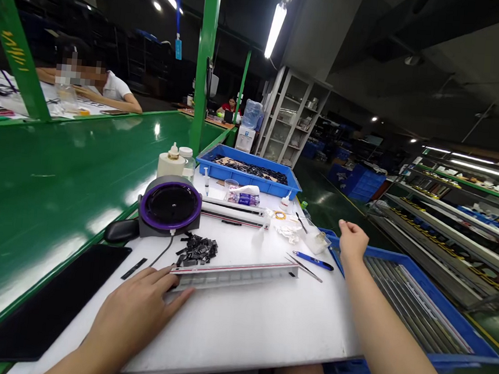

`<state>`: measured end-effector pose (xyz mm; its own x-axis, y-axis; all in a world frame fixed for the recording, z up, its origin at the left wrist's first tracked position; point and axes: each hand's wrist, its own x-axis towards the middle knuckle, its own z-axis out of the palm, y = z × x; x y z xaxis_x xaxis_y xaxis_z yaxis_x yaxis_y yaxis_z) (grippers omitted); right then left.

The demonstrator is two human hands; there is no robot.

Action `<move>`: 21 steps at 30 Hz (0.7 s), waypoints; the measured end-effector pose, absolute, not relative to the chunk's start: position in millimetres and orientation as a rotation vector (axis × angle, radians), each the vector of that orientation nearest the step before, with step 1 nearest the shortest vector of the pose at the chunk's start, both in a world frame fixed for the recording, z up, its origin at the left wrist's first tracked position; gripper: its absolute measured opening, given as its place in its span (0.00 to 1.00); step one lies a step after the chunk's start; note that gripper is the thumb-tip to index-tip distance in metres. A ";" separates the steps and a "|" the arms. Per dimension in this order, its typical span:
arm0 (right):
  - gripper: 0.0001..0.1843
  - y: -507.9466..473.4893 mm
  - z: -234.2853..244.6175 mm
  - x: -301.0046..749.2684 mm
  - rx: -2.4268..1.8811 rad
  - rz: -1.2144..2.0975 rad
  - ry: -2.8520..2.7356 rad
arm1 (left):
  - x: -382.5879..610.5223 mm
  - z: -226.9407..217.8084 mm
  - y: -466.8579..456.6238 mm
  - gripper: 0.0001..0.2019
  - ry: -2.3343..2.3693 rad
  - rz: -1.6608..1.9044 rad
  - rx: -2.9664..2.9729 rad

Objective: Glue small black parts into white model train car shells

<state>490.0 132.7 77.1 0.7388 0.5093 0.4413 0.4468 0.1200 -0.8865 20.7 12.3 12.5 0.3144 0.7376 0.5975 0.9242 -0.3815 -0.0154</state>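
Note:
My left hand (138,311) lies flat on the white worktop (241,326), fingers stretched out and touching the left end of a long white strip with a red line (235,273). My right hand (352,242) reaches out over the table's right edge with its fingers curled in; nothing shows in them. It hovers at the near corner of a blue crate of long grey strips (414,300). A blue-handled knife (313,260) and tweezers (306,267) lie just left of it. A pile of small black parts (198,249) sits behind the strip.
A round grey device with a purple ring (170,204) stands at the back left, with a black mouse-like object (121,230) beside it. Bottles (172,161), a second white strip (234,212) and a blue tray of dark parts (248,172) stand further back. A green conveyor (49,181) runs on the left; a person sits beyond it.

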 end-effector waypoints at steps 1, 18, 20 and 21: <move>0.20 130.1 84.3 489.2 -1.448 0.055 -0.763 | 20.5 12.2 12.4 0.22 -1.484 -0.727 -2.234; 0.16 19.3 108.4 259.0 -0.832 1.012 -0.715 | 28.2 15.0 2.1 0.16 -1.637 -0.722 -2.260; 0.15 9.0 90.3 229.4 -0.839 1.111 -0.723 | 29.0 14.4 0.5 0.16 -1.682 -0.714 -2.261; 0.15 5.1 81.1 217.3 -0.841 1.149 -0.725 | 29.3 14.3 0.0 0.16 -1.699 -0.710 -2.263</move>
<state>217.3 5.1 81.1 0.2574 0.9642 0.0645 -0.4734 0.1840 -0.8614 29.3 0.0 14.3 0.2131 0.8382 0.5020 0.9462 -0.3051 0.1078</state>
